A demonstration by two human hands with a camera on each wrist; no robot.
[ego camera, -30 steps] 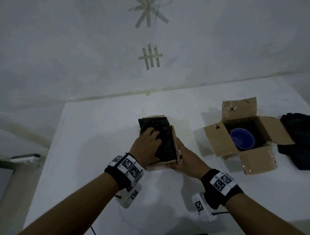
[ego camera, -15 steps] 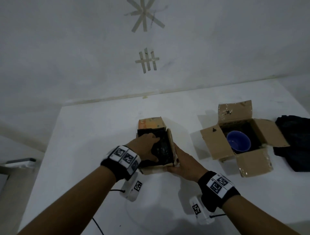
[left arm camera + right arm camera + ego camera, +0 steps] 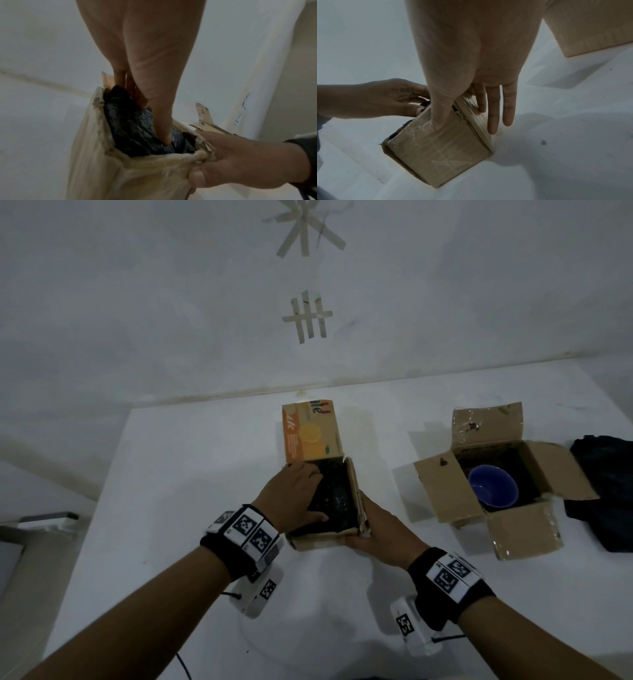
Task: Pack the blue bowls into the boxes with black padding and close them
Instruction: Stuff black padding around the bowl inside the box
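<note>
A small cardboard box [image 3: 322, 541] stands mid-table, its orange printed flap [image 3: 310, 436] raised at the back. Black padding [image 3: 337, 498] fills it; no bowl shows inside. My left hand [image 3: 291, 494] lies in the box's left half, and its thumb [image 3: 163, 128] and fingers press down into the padding [image 3: 133, 129]. My right hand [image 3: 380, 529] grips the near right corner, thumb on the near face and fingers [image 3: 493, 108] straight along the right side. To the right, a second box [image 3: 442, 491] has all flaps spread, with a blue bowl [image 3: 493, 486] on black padding.
A dark cloth [image 3: 603, 491] lies at the table's far right, touching the second box's right flap. The white table [image 3: 205, 474] meets the wall just behind both boxes. A grey ledge [image 3: 48, 518] sits off the table's left edge.
The orange back flap has swung up and now stands upright. My left hand slid from the middle of the padding toward the box's left side. The right hand kept its hold.
</note>
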